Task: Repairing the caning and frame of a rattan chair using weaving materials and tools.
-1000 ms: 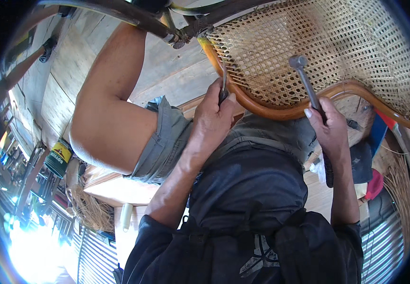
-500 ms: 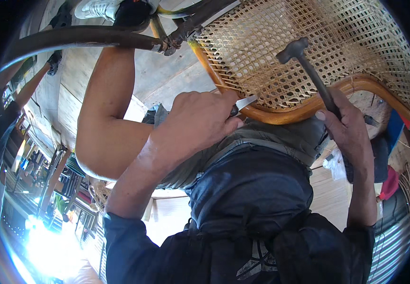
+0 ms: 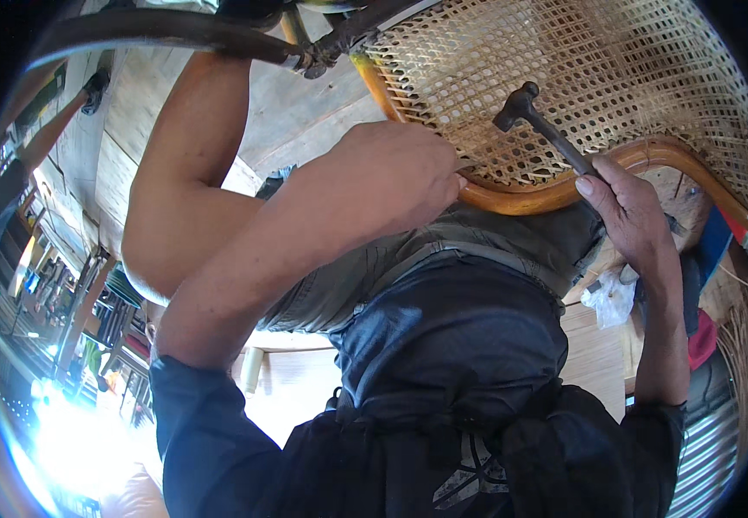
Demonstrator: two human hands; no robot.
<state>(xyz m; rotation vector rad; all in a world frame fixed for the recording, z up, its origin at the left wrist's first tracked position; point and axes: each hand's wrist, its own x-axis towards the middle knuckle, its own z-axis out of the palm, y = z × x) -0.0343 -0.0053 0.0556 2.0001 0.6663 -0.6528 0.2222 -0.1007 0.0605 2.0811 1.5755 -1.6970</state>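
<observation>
My right hand (image 3: pixel 628 207) grips a hammer (image 3: pixel 555 136) by its dark handle, its head raised over the woven cane panel (image 3: pixel 477 69). At the panel's near edge, my left hand (image 3: pixel 400 168) is closed by the curved, varnished rattan frame (image 3: pixel 516 204). The short-bladed knife seen in that hand in the earlier frame is hidden behind it now. A row of cane strands meets the frame along its inner side. The near curve of the frame rests on or just above my lap.
A dark curved pole (image 3: pixel 158 30), bound at its joint, crosses the upper left near my bent leg (image 3: pixel 179 190). A white plastic bag (image 3: pixel 609 300) lies right of my lap. Long thin cane strands (image 3: pixel 747 345) stand at the far right. Another person's leg (image 3: pixel 59 134) shows at left.
My left hand has turned and moved slightly right along the frame edge, covering the knife blade. The hammer has tilted leftward, and its head has turned and dropped a little.
</observation>
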